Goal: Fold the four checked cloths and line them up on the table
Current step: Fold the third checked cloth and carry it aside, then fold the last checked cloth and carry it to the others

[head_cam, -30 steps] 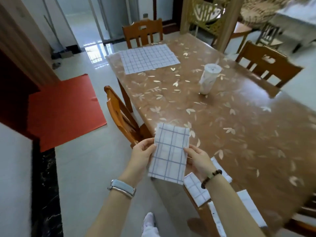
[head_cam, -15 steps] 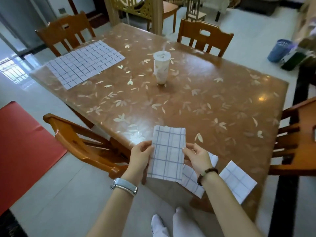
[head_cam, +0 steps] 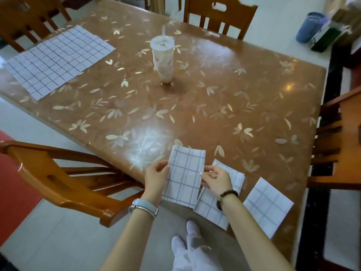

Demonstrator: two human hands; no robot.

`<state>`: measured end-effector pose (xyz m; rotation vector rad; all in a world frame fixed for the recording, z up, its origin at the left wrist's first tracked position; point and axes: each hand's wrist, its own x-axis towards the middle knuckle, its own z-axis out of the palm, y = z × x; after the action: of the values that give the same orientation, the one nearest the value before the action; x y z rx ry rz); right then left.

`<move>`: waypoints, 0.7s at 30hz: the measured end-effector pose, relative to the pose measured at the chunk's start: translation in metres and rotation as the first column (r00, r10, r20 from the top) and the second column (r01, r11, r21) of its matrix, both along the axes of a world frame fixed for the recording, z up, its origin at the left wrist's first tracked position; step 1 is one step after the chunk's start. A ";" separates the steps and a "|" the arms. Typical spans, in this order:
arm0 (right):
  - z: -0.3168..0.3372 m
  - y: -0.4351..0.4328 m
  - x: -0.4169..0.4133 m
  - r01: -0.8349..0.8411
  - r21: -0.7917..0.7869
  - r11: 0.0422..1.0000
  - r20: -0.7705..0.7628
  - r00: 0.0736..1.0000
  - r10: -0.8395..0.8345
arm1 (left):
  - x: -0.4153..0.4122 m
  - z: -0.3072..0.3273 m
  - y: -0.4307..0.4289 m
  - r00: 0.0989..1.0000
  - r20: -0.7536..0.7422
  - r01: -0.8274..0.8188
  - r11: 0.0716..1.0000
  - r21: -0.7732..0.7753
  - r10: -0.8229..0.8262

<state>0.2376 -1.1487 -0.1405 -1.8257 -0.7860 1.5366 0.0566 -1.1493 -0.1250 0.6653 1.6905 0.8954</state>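
Dining table is hosting this: left hand and right hand are pinching the folded cloth by its edges above the near corner, probably squaring it beside two folded ones; the fourth cloth is lying flat far-left.

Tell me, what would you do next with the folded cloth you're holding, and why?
Probably lay the held cloth on the table, left of the two folded cloths already near the edge. Both hands pinch its sides, and one unfolded cloth waits.
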 end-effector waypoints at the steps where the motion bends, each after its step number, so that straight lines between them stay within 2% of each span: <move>1: -0.004 0.002 0.000 -0.005 -0.016 1.000 -0.006 1.000 0.005 | 0.000 -0.004 0.003 1.000 -0.019 -0.002 1.000 0.002 0.002; 5: -0.014 0.013 0.002 0.007 -0.048 0.999 -0.013 1.000 -0.007 | 0.001 -0.020 0.015 0.995 -0.099 0.024 1.000 -0.002 -0.025; 13: -0.025 0.021 0.008 -0.004 -0.056 0.998 0.079 0.997 0.008 | 0.007 -0.032 0.025 0.972 -0.232 0.030 0.999 -0.040 -0.038; 21: -0.023 0.019 0.018 -0.005 -0.040 0.999 0.043 0.999 0.007 | 0.011 -0.022 0.019 0.968 -0.252 -0.007 0.998 -0.057 -0.008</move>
<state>0.2552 -1.1297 -0.1636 -1.8928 -0.7868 1.5315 0.0671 -1.1303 -0.1473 0.7659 1.9350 0.7832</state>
